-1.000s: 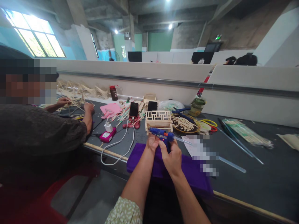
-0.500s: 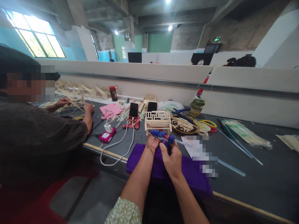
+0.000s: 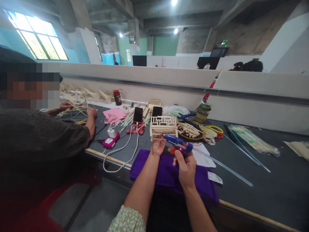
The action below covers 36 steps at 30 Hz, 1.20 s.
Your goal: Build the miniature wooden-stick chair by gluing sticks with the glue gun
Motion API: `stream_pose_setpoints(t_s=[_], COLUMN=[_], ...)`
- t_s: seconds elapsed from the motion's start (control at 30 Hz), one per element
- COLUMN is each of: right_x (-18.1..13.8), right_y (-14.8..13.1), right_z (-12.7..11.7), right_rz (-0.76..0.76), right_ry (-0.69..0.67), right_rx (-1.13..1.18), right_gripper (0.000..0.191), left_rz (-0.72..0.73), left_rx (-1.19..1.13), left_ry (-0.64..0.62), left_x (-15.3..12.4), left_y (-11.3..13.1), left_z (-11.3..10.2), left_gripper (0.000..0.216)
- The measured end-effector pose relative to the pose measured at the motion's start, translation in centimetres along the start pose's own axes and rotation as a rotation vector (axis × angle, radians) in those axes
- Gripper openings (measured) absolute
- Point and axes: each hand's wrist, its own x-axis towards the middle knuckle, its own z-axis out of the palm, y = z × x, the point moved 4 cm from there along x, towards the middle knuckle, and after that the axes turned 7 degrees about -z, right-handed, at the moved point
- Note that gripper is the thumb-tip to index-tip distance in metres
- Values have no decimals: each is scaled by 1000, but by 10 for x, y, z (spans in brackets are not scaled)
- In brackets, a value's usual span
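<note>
My right hand [image 3: 187, 167] is wrapped round the handle of a blue hot glue gun [image 3: 178, 143], with a small red light glowing on it. From its back a long clear glue stick [image 3: 224, 166] slants down to the right. My left hand [image 3: 158, 147], palm up, grips the lower front edge of a small wooden stick model [image 3: 164, 121] with a lattice panel on top. The gun's nozzle points left, close to the model's lower right part; whether it touches cannot be made out. Under both hands lies a purple cloth [image 3: 145, 164] along the table edge.
Behind the model are two phones [image 3: 138, 114], one on a white cable [image 3: 116, 170]. A basket of short sticks [image 3: 191, 129], blue pliers [image 3: 187, 115] and a jar [image 3: 203, 112] stand right. Bagged sticks [image 3: 254, 138] lie farther right. A co-worker [image 3: 41, 138] handles stick frames at left.
My right hand has drawn the glue gun to the right and slightly down, so its nozzle sits farther right along the model. My left hand and the model have barely moved.
</note>
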Motion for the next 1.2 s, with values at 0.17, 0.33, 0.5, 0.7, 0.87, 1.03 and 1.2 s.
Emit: stream_pose_setpoints(t_s=[0.17,0.33,0.5,0.7,0.87,1.03,1.2], right_x=[14,24,26,27,27,26,24], right_y=[-5,-8,2,25,38,41,43], right_z=[-38,-68,-71,-75,-83,-83,-81], right_rz=[-49,-94,-32,86,205,240,259], right_ry=[204,303,322,399,444,443,435], right_rx=[30,-84,-46,39,72,109,132], right_gripper=[31,27,32,35,36,39,40], left_rz=[37,48,133,200,235,252,276], left_rx=[-6,-3,114,178,205,205,205], left_ry=[-32,-53,-28,63,128,181,242], left_x=[-2,-3,-4,-3,0,3,4], left_y=[5,7,8,8,9,11,13], left_z=[9,13,15,12,8,5,1], left_gripper=[31,39,37,36,28,36,42])
